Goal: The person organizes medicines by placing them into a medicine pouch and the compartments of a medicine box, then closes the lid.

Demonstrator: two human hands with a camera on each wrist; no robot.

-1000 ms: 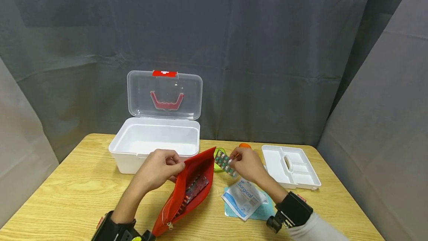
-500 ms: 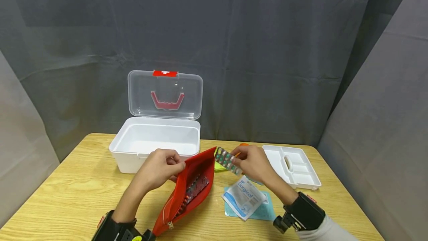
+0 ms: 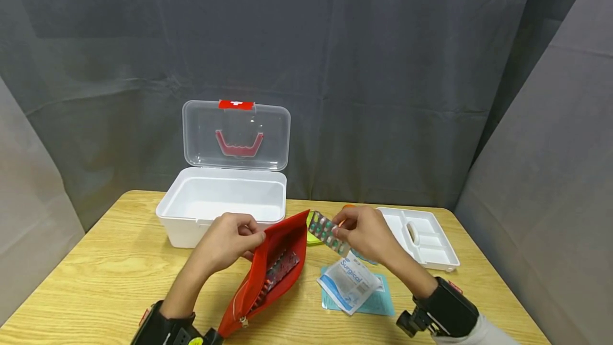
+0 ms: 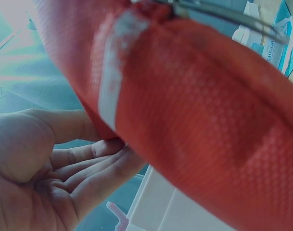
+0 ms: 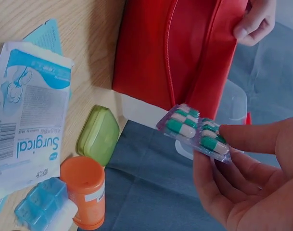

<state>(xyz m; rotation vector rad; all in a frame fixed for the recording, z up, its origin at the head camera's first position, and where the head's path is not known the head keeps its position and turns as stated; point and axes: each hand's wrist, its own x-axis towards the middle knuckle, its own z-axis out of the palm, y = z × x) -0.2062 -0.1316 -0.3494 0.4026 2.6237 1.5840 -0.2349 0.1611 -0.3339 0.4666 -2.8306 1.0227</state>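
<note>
Head cam: L hand [image 3: 229, 242] pinching lip of red zip pouch [image 3: 260, 262], mouth gaping, dark-red blister pack [image 3: 282, 269] visible inside. R hand [image 3: 369, 234] pinching green/white capsule blister pack [image 3: 326, 232], up off the table, just R of pouch's far corner; contact w/ pouch: can't tell. White first-aid box [image 3: 182, 230] far L, clear lid [image 3: 237, 125] hinged up w/ red handle [image 3: 239, 150] + white-cross label [image 3: 236, 105]. White divided tray [image 3: 433, 228] far R on wood table [image 3: 119, 281]. "Surgical" packet [image 3: 349, 284] lies on teal packet [image 3: 379, 303], near side of R hand. Grey cloth [image 3: 335, 68] at back.

L wrist cam: pouch fills most of frame, whitish strip [image 4: 115, 72] on its side, a bit blurry. Thumb one side of pouch edge, fingers other.

R wrist cam: thumb on front of capsule pack, fingers behind. Green case [image 5: 98, 134], orange bottle [image 5: 86, 192] + blue pill organizer [image 5: 40, 204] grouped R of pouch, bottle right next to organizer.
</note>
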